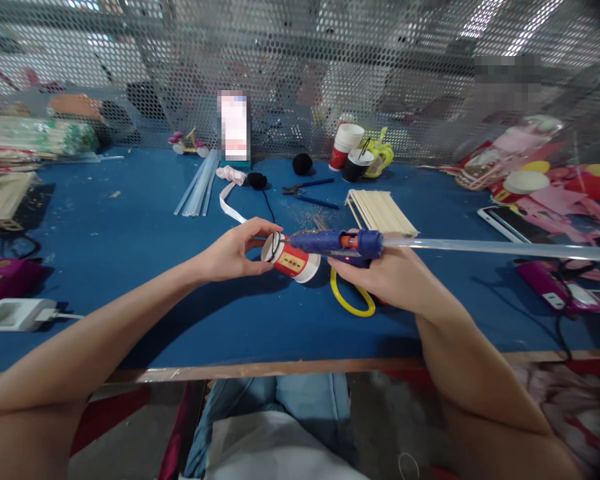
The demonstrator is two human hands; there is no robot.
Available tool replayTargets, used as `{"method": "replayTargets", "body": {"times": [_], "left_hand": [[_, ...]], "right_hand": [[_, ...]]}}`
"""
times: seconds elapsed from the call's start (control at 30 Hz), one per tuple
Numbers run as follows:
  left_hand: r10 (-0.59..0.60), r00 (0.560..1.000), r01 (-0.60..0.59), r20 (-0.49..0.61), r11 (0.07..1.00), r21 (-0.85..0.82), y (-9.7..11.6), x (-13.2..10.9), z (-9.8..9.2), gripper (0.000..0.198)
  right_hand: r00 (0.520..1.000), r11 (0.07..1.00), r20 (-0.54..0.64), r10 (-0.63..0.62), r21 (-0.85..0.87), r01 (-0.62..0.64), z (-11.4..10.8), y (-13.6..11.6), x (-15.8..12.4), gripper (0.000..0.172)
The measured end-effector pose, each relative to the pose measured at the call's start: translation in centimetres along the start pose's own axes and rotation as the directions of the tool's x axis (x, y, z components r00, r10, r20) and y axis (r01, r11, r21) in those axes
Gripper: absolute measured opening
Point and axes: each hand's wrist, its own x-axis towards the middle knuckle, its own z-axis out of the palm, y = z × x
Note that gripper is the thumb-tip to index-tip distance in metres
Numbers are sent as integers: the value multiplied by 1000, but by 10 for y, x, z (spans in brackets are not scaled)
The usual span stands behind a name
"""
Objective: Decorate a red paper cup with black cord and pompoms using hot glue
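My left hand [233, 251] grips a red and white paper cup [293, 262] by its end, the cup lying tilted on its side. A dark cord shows around the gripped end of the cup. In my right hand [397, 270] is a blue glue gun [337, 244], its nozzle pointing left at the cup near the cord. Whether the nozzle touches the cup I cannot tell. A long clear glue stick [490, 248] sticks out of the gun's back to the right. Under my right hand lies a yellow ring-shaped handle [351, 301], partly hidden.
Beyond the hands lie blue-handled pliers [311, 194], wooden sticks [383, 212], clear glue sticks [200, 184] and black yarn [303, 164]. Stacked paper cups [347, 143] and a lit phone [235, 127] stand before the perforated metal screen. Purple power strips [555, 287] sit at the sides.
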Motion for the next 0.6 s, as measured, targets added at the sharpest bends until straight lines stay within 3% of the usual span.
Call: {"method": "replayTargets", "body": {"times": [0.37, 0.6], "left_hand": [[-28, 1000, 28, -5, 1000, 4, 4, 2, 1, 52], [-44, 999, 44, -29, 999, 16, 2, 2, 1, 52]], "right_hand": [[996, 987, 10, 85, 137, -85, 4, -1, -4, 17], [989, 954, 79, 124, 263, -141, 5, -3, -4, 15]]}}
